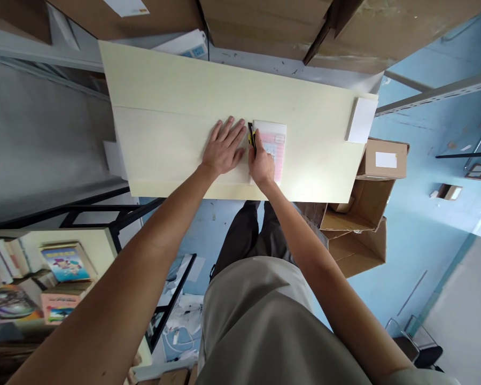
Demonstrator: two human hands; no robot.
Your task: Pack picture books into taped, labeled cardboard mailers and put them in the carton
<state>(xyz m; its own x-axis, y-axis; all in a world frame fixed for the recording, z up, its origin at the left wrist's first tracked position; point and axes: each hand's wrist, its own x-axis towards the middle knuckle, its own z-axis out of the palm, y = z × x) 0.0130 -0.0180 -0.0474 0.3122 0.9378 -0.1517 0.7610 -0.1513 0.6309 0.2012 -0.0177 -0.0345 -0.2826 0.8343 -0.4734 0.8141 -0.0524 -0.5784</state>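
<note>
Two hands mid-board [176,96]: left hand [223,147] open, flat, pressing down — right hand [260,163] closed round knife [251,138] at label's [273,149] left edge. Board near front edge: probably light, stiff, slippery — best held by its edges.

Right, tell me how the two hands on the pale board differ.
The left hand lies flat, fingers spread, pressing the pale yellow board; the right hand is curled in a grip. The left hand holds nothing; the right hand holds a yellow-and-black utility knife. The left hand rests on bare board, the right beside the pink-printed label. Both are bare and sit side by side.
</note>
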